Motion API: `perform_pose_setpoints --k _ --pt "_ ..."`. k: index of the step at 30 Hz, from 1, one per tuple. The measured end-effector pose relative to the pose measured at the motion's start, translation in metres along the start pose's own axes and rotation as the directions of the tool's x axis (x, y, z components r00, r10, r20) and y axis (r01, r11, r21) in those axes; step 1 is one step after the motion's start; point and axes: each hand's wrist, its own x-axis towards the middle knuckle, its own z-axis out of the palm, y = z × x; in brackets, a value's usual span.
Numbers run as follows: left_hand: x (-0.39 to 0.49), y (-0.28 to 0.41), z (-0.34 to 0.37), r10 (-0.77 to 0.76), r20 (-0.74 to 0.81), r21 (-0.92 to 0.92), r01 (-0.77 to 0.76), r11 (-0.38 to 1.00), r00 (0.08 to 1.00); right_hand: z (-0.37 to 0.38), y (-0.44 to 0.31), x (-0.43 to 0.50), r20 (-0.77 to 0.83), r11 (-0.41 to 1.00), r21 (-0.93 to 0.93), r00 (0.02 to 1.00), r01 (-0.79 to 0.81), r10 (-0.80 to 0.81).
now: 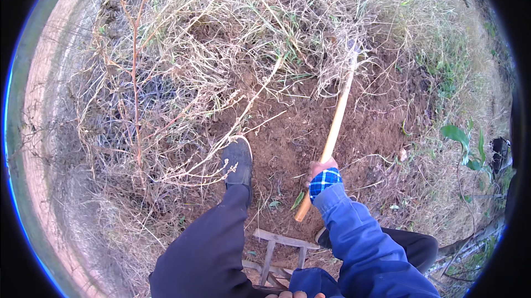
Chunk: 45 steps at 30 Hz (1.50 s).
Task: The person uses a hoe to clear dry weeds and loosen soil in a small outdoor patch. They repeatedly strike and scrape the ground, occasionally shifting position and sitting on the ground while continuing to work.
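My right hand (319,170), below a plaid cuff and a blue sleeve, grips the lower part of a pale wooden tool handle (337,121). The handle slants away from me over the bare soil. Its far end carries a greyish head (354,45) largely covered by dry grass and roots, so its shape is unclear. Of my left hand (292,294), only some fingers show at the bottom edge; what they touch is hidden. Brown loosened soil (286,132) lies before me, with a heap of dry grass (232,45) beyond it.
My dark shoe (238,159) stands on the soil at left, beside dry weed stalks (253,101). Between my legs is a wooden frame (286,240), perhaps a stool. A tall reddish stem (135,78) rises at left. A leafy green plant (464,148) grows at right.
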Motion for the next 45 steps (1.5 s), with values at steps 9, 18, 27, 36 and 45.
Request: perform_pose_setpoints --k 9,18,27,36,45 --pt "-0.005 0.007 0.011 0.044 -0.035 0.084 -0.041 0.996 0.998 -0.021 0.117 -0.091 -0.233 0.989 -0.145 0.969 0.042 -0.075" --pt "0.002 0.005 0.002 0.079 -0.061 0.072 -0.074 0.995 0.995 -0.063 0.114 -0.175 -0.200 0.843 -0.527 0.980 -0.111 0.005" --pt "-0.009 0.010 0.012 0.059 -0.103 0.062 -0.053 0.997 0.993 -0.057 0.023 -0.122 -0.230 0.633 -0.755 0.835 0.172 -0.500" --pt "-0.005 0.004 0.003 0.117 0.039 -0.006 -0.117 0.993 0.992 -0.065 -0.087 0.008 -0.246 0.706 -0.623 0.773 0.336 -0.585" --pt "-0.024 0.001 0.001 0.176 -0.091 0.060 -0.171 0.983 0.980 -0.096 -0.130 0.026 0.004 0.524 -0.836 0.956 0.164 -0.292"
